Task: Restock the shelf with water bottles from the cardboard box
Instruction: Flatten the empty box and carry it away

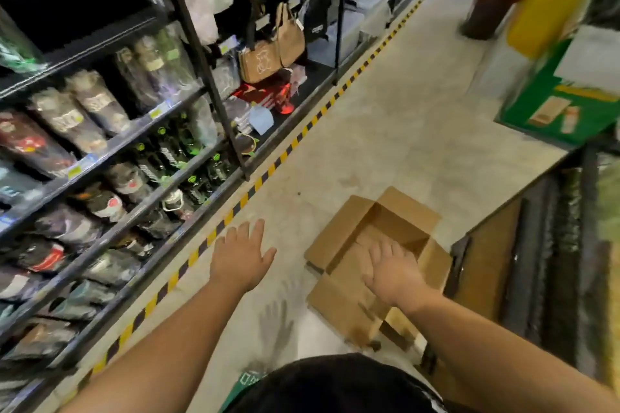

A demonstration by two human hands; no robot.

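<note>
left hand [240,258]: spread flat, empty, over floor | right hand [394,273]: fingers splayed, empty, above cardboard box [339,298] | box: flaps apart, on floor beside shelf [110,238] | bottles: wrapped, on shelf

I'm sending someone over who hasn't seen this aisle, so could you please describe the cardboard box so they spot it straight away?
Follow the yellow-and-black floor stripe along the shelf of bottles. The cardboard box sits on the bare concrete right of that stripe, under the right hand. It is the only open brown carton, flaps spread and looking empty.
</note>
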